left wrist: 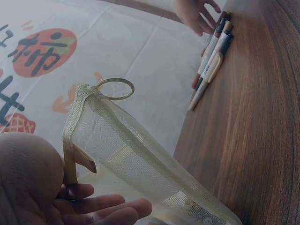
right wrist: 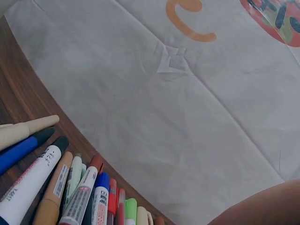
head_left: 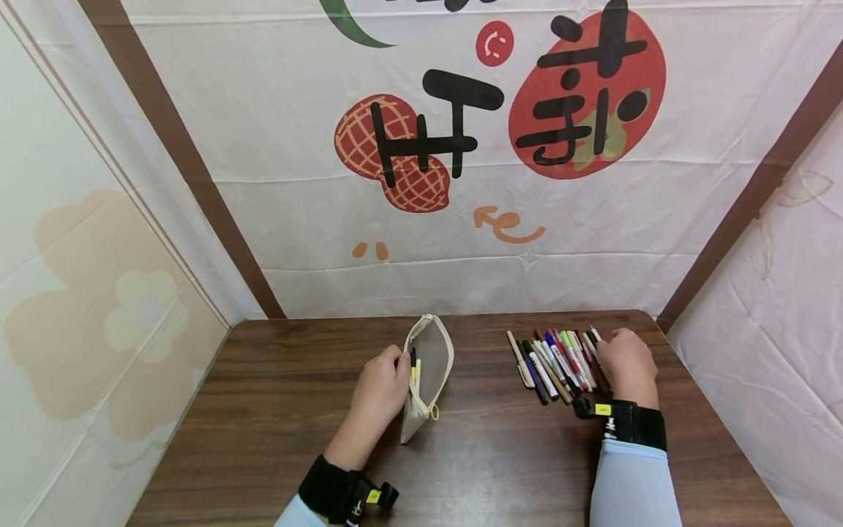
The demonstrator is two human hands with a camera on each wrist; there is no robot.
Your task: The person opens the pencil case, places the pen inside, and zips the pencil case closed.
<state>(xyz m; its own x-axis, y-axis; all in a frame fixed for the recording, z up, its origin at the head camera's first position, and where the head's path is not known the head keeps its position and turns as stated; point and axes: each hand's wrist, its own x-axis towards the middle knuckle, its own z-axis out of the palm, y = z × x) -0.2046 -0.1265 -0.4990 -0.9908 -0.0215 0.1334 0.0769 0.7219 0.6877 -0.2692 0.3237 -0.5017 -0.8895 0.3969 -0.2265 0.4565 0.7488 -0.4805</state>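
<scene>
My left hand point(head_left: 382, 384) grips the near-left side of a cream mesh zipper pouch point(head_left: 443, 366), its fingers curled at the rim in the left wrist view. The pouch point(left wrist: 136, 150) stands tilted with its mouth open and a ring pull at one end. A yellow and black pen point(head_left: 413, 369) shows inside it. My right hand point(head_left: 628, 362) is at the right end of a row of pens and markers point(head_left: 553, 366), beside a white pen with a dark tip point(head_left: 596, 334). Its fingers look loosely spread in the left wrist view, and their contact with the pens is hidden.
The row holds several markers, among them a blue-capped marker point(right wrist: 101, 197), a green-capped one point(right wrist: 131, 208) and a beige pen point(right wrist: 28, 131) at the left end. The wooden table point(head_left: 487, 468) ends at a printed white cloth point(head_left: 316, 219) behind.
</scene>
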